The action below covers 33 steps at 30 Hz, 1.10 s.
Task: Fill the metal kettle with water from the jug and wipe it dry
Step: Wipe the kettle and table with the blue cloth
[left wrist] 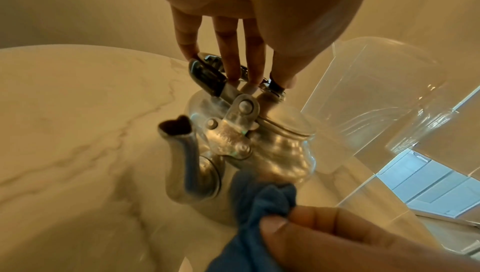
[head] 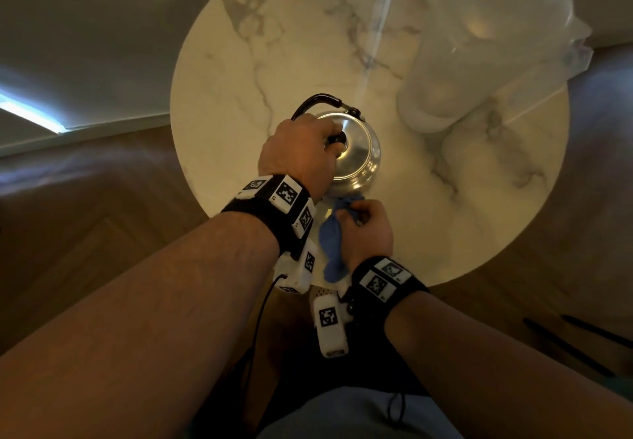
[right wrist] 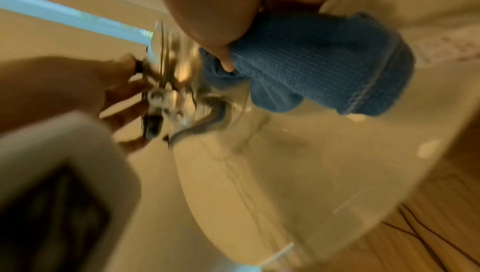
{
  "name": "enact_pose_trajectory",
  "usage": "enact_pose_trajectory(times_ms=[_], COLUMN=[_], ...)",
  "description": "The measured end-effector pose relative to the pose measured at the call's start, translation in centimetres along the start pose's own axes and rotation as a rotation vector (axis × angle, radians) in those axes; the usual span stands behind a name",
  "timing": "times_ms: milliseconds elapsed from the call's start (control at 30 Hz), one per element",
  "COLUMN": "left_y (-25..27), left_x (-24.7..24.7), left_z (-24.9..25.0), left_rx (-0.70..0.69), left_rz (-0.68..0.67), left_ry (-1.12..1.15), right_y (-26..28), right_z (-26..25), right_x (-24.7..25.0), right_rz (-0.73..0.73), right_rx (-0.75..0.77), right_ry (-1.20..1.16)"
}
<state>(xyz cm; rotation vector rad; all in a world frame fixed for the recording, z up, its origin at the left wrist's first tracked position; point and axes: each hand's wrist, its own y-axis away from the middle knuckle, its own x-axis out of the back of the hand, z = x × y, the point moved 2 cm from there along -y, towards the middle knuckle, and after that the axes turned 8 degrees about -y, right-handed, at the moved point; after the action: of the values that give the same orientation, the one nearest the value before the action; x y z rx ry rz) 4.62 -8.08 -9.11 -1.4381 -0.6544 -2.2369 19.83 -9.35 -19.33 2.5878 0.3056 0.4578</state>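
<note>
The metal kettle (head: 359, 150) (left wrist: 280, 153) stands near the front of the round marble table (head: 274, 44), its black handle (head: 315, 101) folded back and its spout (left wrist: 179, 132) uncovered. My left hand (head: 301, 150) (left wrist: 241, 77) rests on top, straight fingertips spread on the lid and the thumb against the black knob (head: 337, 138). Just in front, my right hand (head: 366, 229) (right wrist: 226, 50) pinches a bunched blue cloth (head: 330, 243) (left wrist: 262, 204) (right wrist: 311, 61), its top at the kettle's lower front wall. The clear plastic jug (head: 479, 61) (left wrist: 389, 102) stands behind and to the right.
The table's front edge lies just below my right wrist. Wooden floor surrounds the table, with thin black cables (head: 565, 342) on it at the lower right. Bare marble stretches left of and behind the kettle. The right wrist view is blurred.
</note>
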Motion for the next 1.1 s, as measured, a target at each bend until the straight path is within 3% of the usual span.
enact_pose_trajectory(times_ms=[167,300,500,600,767,933,1100], left_y=[0.0,0.0,-0.2,-0.1,-0.1,-0.3,-1.0], left_x=[-0.1,-0.4,-0.5,-0.5,-0.8,-1.0,-0.8], left_z=[-0.2,-0.2,-0.2,-0.2,-0.4,-0.6,-0.9], left_rx=[0.001,0.001,0.004,0.009,0.022,0.033,0.067], left_rz=[0.009,0.019,0.026,0.032,0.057,0.065,0.03], left_ry=[0.002,-0.007,0.006,-0.018,0.033,0.076,0.132], right_y=[-6.0,-8.4,-4.1,-6.9,-11.8,-9.7,-8.2], right_z=[-2.7,-5.4,-2.5,-4.9,-9.5,-9.9,-10.0], right_x=[2.8,3.6,3.8,3.9,2.8,4.4,7.3], right_rz=[0.177,0.009,-0.078,-0.072,-0.266,-0.322,-0.487], right_rx=[0.094,0.111,0.126,0.174,0.342,0.53,0.491], right_ry=[-0.079,0.152,0.24,0.321,0.409,0.546,0.499])
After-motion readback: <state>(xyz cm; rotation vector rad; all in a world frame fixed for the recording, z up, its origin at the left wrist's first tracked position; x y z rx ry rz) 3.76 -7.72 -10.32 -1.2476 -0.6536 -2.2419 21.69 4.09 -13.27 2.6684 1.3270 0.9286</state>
